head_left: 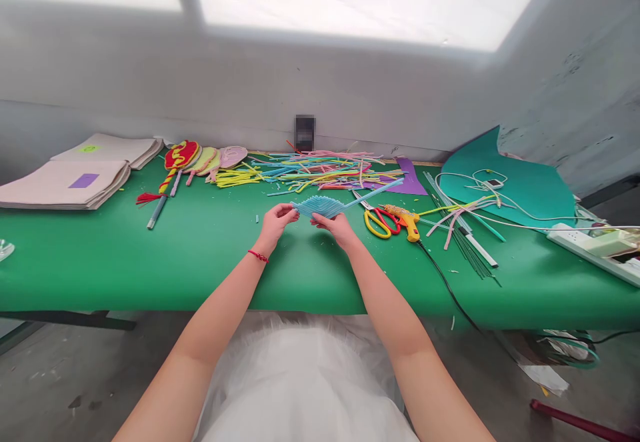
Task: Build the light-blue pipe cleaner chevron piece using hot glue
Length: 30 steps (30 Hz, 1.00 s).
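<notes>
A small light-blue fan-shaped piece (318, 207) made of pipe cleaners is held just above the green table (150, 255), with a long blue strand (380, 191) trailing up to the right. My left hand (275, 224) pinches its left edge, a red string round that wrist. My right hand (338, 227) grips its lower right side with fingers closed. Both forearms reach in from below over a white skirt.
Behind lie a pile of coloured pipe cleaners (320, 170), finished fans (200, 159), books (75, 175), purple paper (407, 179). To the right: scissors (380, 222), a glue gun (406, 221) with its black cord, green wires (470, 255), teal sheet (510, 182), power strip (595, 249).
</notes>
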Tool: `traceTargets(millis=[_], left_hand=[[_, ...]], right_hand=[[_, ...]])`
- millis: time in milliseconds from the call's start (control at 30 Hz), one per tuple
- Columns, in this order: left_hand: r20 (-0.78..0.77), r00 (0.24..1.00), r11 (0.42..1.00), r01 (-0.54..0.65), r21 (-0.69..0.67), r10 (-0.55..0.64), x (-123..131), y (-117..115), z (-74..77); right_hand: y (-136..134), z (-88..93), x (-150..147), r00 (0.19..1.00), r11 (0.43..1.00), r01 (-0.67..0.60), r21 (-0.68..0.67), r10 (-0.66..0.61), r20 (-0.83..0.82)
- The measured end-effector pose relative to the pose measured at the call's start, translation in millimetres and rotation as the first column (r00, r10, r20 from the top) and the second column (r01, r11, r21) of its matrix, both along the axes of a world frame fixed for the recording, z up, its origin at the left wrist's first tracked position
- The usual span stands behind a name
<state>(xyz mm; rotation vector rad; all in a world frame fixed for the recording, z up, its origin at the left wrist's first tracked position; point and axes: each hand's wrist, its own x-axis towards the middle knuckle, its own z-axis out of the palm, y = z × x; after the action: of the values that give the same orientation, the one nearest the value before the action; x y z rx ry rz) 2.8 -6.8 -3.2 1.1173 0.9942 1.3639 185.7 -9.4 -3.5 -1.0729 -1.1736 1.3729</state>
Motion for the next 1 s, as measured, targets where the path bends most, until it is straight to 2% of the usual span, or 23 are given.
traceTargets(millis=[367,733,1000], left_hand=[[-0.037,0.999,1.0,-0.019,-0.025,0.018,1.2,-3.7,6.1],[-0.026,0.999,1.0,-0.022,-0.012,0.021,0.7,-2.0,2.9],[-0.058,0.998,1.0,-0.019,0.003,0.019,0.7,-1.9,4.1]], right_hand=[[-2.5,3.1,-0.3,1.0,1.0,0.001,-0.015,-0.001,0.008],[0.5,-1.7,1.6,1.0,1.0,-0.008,-0.006,0.008,0.028],[-3.5,5.8,-0.1,1.0,1.0,-0.009,-0.014,0.009,0.024]])
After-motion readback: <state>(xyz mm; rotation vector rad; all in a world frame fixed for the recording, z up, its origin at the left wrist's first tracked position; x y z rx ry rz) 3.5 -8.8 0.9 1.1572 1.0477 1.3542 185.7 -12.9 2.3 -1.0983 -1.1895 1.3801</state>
